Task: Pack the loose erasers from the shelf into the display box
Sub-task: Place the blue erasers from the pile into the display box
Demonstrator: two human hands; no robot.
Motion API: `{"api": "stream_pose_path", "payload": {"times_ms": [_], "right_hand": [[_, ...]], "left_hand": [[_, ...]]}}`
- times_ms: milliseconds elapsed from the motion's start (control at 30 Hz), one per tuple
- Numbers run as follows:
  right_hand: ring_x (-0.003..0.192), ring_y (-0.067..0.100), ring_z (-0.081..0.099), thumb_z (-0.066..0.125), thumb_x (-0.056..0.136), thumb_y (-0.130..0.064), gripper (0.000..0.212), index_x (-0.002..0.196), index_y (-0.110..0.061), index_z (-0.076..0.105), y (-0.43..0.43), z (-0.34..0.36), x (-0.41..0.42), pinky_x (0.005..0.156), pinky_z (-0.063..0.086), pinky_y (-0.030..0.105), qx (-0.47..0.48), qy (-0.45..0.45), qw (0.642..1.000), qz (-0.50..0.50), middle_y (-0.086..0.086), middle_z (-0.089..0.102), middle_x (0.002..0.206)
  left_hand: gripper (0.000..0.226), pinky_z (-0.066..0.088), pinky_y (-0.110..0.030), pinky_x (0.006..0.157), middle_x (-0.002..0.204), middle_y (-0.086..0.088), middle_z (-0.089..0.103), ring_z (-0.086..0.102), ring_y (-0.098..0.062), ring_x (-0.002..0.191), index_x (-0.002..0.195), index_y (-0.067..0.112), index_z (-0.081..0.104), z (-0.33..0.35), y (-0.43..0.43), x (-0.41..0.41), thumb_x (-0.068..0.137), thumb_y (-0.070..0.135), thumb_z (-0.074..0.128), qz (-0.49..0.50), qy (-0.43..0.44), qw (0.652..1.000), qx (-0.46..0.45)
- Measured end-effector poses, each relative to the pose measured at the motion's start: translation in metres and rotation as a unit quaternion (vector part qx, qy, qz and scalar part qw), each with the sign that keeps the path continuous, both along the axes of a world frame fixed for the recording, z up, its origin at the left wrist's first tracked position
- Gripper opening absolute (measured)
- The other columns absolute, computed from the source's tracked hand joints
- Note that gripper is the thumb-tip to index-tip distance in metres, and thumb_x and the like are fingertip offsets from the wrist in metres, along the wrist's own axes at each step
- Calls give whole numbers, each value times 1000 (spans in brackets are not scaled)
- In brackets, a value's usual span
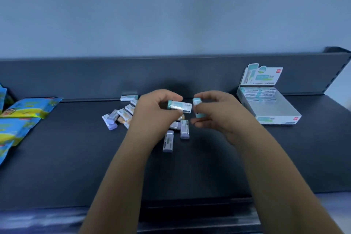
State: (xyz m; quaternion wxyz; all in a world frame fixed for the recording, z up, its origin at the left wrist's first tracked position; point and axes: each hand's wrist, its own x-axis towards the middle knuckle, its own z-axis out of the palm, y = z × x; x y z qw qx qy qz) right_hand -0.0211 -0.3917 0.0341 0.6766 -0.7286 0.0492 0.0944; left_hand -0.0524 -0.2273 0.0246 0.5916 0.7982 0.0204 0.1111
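**Two erasers up, box next**

My left hand (pixel 157 109) pinches one eraser (pixel 179 106) and my right hand (pixel 214 115) pinches a second eraser (pixel 197 109), mid-frame over the pile (pixel 121 115). Next I carry them right to the box (pixel 275 120) and slot them by the back row. Count: two held, roughly ten loose on the shelf (pixel 76 157), one box.

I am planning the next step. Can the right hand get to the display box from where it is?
Probably yes. The right hand, with a teal eraser in its grip, is just left of the open display box, and nothing stands on the shelf between them.
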Motion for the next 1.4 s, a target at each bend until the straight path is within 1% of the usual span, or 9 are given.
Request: {"api": "stream_pose_path", "payload": {"times_ms": [133, 267, 467, 667, 767, 900, 1000, 1233, 1400], "right_hand": [[64, 24, 72, 78, 81, 2, 44, 119, -9, 63, -15, -4, -7, 68, 64, 33, 1, -15, 999, -38, 18, 73, 95], [65, 24, 74, 78, 79, 5, 50, 123, -6, 57, -22, -8, -7, 65, 62, 32, -59, -36, 996, -60, 19, 71, 91], [69, 19, 75, 75, 79, -9, 17, 91, -19, 70, -37, -8, -7, 77, 63, 47, -196, -106, 974, -51, 0, 77, 74], [81, 6, 63, 69, 84, -19, 12, 90, -29, 70, -82, 7, -3, 61, 46, 26, -290, -187, 936, -65, -15, 69, 89], [82, 1, 61, 69, 85, -17, 17, 91, -32, 69, -121, 14, 2, 56, 43, 23, -298, -193, 932, -73, -19, 67, 93], [86, 3, 58, 71, 82, -15, 24, 91, -37, 71, -175, 17, 15, 57, 45, 24, -319, -202, 924, -61, -10, 63, 103], [88, 7, 57, 73, 82, -16, 27, 98, -38, 72, -211, 17, 28, 58, 36, 16, -356, -209, 909, -49, -5, 59, 107], [81, 4, 60, 75, 81, -12, 27, 94, -35, 72, -258, 11, 43, 65, 44, 17, -343, -207, 916, -29, -14, 66, 91], [81, -1, 60, 76, 81, -13, 26, 93, -36, 72, -265, 7, 51, 63, 46, 21, -339, -201, 919, -20, -21, 63, 83]], "left_hand": [[26, 52, -22, 56, 80, 2, 74, 68, -15, 68, 90, 29, 75, -3, -9, -5, 80, 5, 79, 12, -20, 999, 35], [20, 54, -23, 65, 81, 9, 72, 67, -9, 71, 91, 31, 74, -3, -11, -4, 80, 17, 82, 12, -33, 995, 91], [15, 57, -32, 68, 79, 14, 72, 67, -6, 73, 84, 32, 71, 2, -21, -6, 80, 19, 77, -34, -53, 986, 156], [11, 57, -36, 74, 81, 12, 73, 67, -8, 77, 83, 26, 72, 24, -60, 9, 78, 17, 76, -35, -96, 980, 173], [22, 56, -33, 83, 86, 15, 74, 66, -8, 85, 97, 29, 76, 28, -94, 20, 79, 17, 75, -3, -119, 980, 160], [9, 54, -42, 78, 82, -2, 70, 61, -21, 77, 84, 16, 74, 32, -145, 32, 81, 10, 68, -26, -145, 968, 205], [20, 52, -34, 85, 88, 11, 69, 61, -9, 87, 91, 26, 78, 27, -177, 40, 80, 11, 69, -36, -146, 963, 224], [25, 42, -27, 90, 99, 13, 60, 41, -19, 104, 104, 33, 77, 32, -208, 65, 82, 23, 71, 4, -175, 909, 377], [27, 37, -19, 90, 102, 13, 59, 45, -18, 108, 104, 33, 78, 27, -207, 81, 83, 17, 77, -51, -160, 942, 291]]}}
